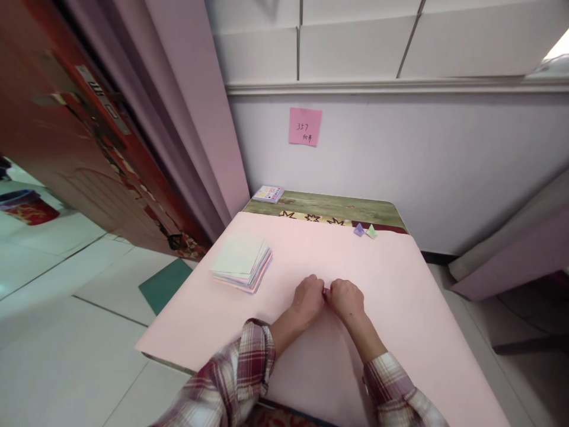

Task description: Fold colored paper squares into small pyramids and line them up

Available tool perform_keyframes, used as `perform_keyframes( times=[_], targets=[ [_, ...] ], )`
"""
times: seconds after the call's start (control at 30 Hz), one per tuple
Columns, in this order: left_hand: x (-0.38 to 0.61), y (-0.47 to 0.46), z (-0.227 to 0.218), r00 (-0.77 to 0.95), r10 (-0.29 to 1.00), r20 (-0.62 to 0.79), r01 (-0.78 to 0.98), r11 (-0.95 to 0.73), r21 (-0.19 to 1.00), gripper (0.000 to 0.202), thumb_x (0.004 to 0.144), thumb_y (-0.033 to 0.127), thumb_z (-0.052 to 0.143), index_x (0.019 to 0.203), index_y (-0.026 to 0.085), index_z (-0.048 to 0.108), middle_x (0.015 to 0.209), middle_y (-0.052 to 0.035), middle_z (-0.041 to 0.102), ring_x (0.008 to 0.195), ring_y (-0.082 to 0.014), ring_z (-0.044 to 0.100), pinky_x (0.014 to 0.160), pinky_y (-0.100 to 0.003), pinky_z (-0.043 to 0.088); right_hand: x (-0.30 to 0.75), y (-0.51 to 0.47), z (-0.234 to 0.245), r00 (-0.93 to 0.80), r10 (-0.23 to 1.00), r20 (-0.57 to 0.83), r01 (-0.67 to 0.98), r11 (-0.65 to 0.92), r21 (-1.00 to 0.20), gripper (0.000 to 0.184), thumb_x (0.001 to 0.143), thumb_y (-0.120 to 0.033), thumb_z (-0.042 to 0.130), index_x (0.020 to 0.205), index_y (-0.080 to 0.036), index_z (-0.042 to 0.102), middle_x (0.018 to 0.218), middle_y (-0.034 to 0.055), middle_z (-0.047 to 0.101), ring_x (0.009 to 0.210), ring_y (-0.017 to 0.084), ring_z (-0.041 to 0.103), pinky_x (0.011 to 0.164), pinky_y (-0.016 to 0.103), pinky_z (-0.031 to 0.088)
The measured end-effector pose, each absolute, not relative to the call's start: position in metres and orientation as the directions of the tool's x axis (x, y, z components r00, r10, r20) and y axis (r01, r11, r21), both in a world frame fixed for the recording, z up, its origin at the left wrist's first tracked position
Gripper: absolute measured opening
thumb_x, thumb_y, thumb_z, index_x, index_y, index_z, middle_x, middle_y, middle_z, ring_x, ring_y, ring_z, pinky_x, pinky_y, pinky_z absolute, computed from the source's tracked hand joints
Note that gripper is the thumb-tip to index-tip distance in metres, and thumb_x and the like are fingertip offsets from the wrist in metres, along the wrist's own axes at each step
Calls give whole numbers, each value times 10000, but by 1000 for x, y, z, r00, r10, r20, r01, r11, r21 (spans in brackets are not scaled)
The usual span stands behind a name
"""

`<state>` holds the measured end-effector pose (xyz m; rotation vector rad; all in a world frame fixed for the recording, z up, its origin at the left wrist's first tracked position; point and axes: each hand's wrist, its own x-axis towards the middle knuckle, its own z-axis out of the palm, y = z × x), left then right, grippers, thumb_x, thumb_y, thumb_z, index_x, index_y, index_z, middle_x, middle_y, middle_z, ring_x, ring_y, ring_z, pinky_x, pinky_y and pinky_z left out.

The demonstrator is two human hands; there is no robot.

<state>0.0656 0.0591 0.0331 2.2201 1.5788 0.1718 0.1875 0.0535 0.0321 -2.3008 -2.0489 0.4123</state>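
My left hand point(310, 296) and my right hand point(347, 296) are closed and meet knuckle to knuckle over the pink table cover. Between the fingertips shows a small dark pink piece point(328, 292), seemingly paper; the fingers hide most of it. To the left of my hands lies a stack of coloured paper sheets point(240, 261), pale green on top. Farther back on the table are a small purple folded paper shape point(359, 229) and a light green one point(371, 231), side by side.
The pink cover point(400, 320) spreads over the table, whose green wood-patterned back strip point(338, 203) shows. A printed packet point(268, 193) lies at the back left corner. A pink note point(304, 126) hangs on the wall behind. A red door point(102, 136) and curtain point(186, 107) stand left.
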Motion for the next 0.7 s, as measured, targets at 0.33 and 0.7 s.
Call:
perform_keyframes(
  times=[0.33, 0.7],
  targets=[
    [47, 79, 42, 658, 732, -176, 691, -495, 526, 86, 724, 137, 611, 728, 195, 675, 852, -28, 651, 794, -168, 604, 715, -246, 438, 218, 38, 34, 73, 985, -159, 795, -153, -587, 293, 826, -357, 498, 627, -214, 659, 636, 8, 682, 612, 151, 612, 555, 223, 388],
    [46, 72, 21, 614, 788, -42, 572, -408, 712, 571, 681, 34, 535, 1228, 187, 487, 1030, -49, 609, 777, -143, 603, 755, -265, 473, 204, 32, 15, 25, 990, -138, 669, -119, -733, 182, 749, -216, 506, 747, -215, 689, 685, -17, 705, 629, 137, 630, 598, 212, 433]
  ],
)
